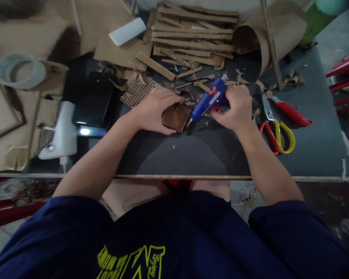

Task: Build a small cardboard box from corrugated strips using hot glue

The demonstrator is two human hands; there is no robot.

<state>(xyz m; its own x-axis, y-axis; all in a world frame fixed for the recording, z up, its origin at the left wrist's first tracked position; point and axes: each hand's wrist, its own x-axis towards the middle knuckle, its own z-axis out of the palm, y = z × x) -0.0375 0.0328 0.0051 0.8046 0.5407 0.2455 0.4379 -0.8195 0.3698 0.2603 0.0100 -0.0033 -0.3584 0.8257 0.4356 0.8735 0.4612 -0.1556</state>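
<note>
My left hand [158, 110] is wrapped around the side of a small cardboard box [176, 117] with corrugated walls, its hollow facing up. In my right hand [235, 108] is a blue hot glue gun [208, 101], a small red light lit on its body. The nozzle points down and left and meets the box's right edge; whether glue is coming out is too small to tell. Beside my left hand lies a piece of exposed corrugated cardboard [139, 91]. Small cardboard scraps are scattered behind the glue gun.
Scissors [276, 130] with red and yellow handles and a red-handled tool [293, 111] lie at right. Cardboard strips [194, 35] and a cardboard tube [276, 31] stand at the back. At left are a tape roll [20, 71], a white device [59, 131] and a black object [91, 99].
</note>
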